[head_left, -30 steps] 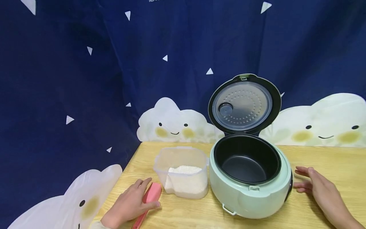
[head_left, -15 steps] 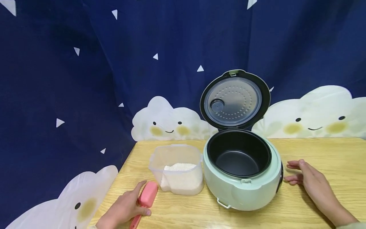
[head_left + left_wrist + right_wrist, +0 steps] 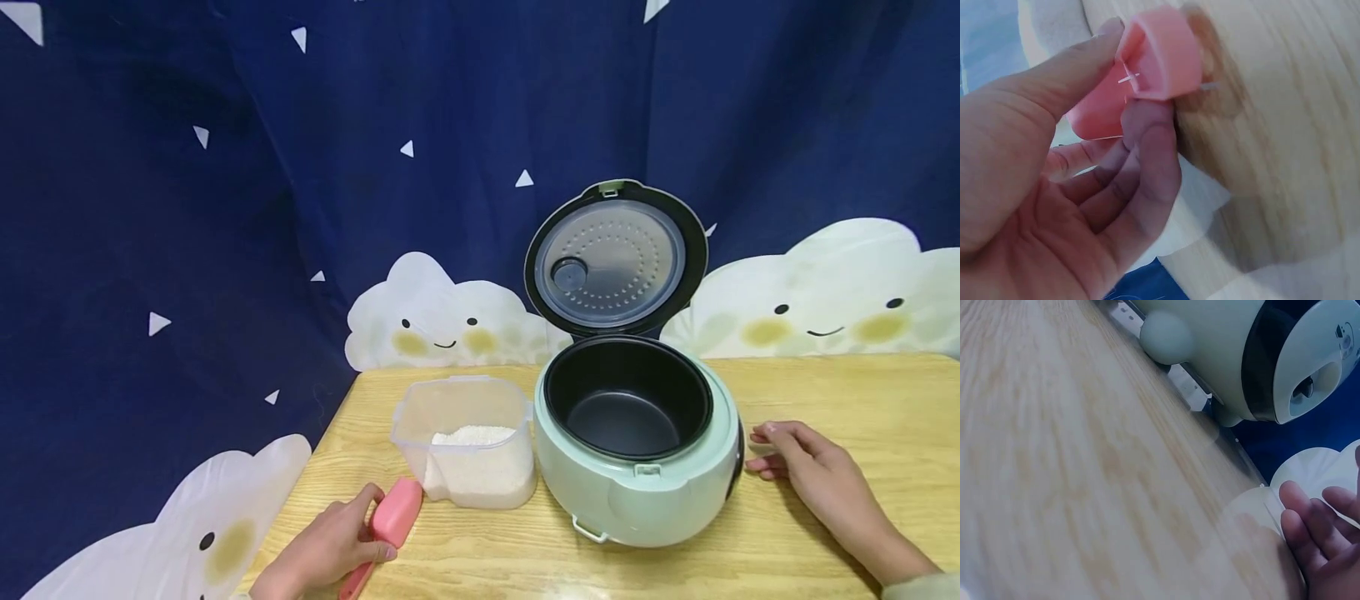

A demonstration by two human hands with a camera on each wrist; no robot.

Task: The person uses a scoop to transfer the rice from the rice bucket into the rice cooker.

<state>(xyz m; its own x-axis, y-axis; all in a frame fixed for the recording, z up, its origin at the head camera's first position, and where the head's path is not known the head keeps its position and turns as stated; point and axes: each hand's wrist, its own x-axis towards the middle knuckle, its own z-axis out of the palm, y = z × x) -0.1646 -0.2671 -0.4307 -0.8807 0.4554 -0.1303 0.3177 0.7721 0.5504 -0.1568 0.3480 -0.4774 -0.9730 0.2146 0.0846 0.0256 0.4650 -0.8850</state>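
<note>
A pink scoop (image 3: 397, 512) is held by the left hand (image 3: 322, 546) on the table (image 3: 551, 575), near the lower left corner of a clear tub (image 3: 457, 400). The scoop is pinched at its cup, between thumb (image 3: 1066, 78) and fingers, while the handle (image 3: 357, 579) is left ungripped below the hand. Whether the scoop rests on the wood or is slightly raised cannot be told. Nothing is held by the right hand (image 3: 817, 479); its fingers are loosely bent just beside the cooker (image 3: 637, 517).

The likeliest trouble, it is judged, lies in that pinch: with the cup held instead of the handle, the scoop could be twisted or dropped if lifted. If white grain (image 3: 472, 436) were dug up this way, the fingers would probably be pushed into it and the load tipped.

The tub stands very close to the scoop — it could be nudged by a careless sweep of the hand, and some grain might be spilled over its low-looking rim. A spill could also be caused between the tub and the black pot (image 3: 622, 421) by an unsteady carry. The lid (image 3: 609, 262) is raised, so the pot's mouth is unobstructed — though the cooker could be shifted by a bump from the right hand.
</note>
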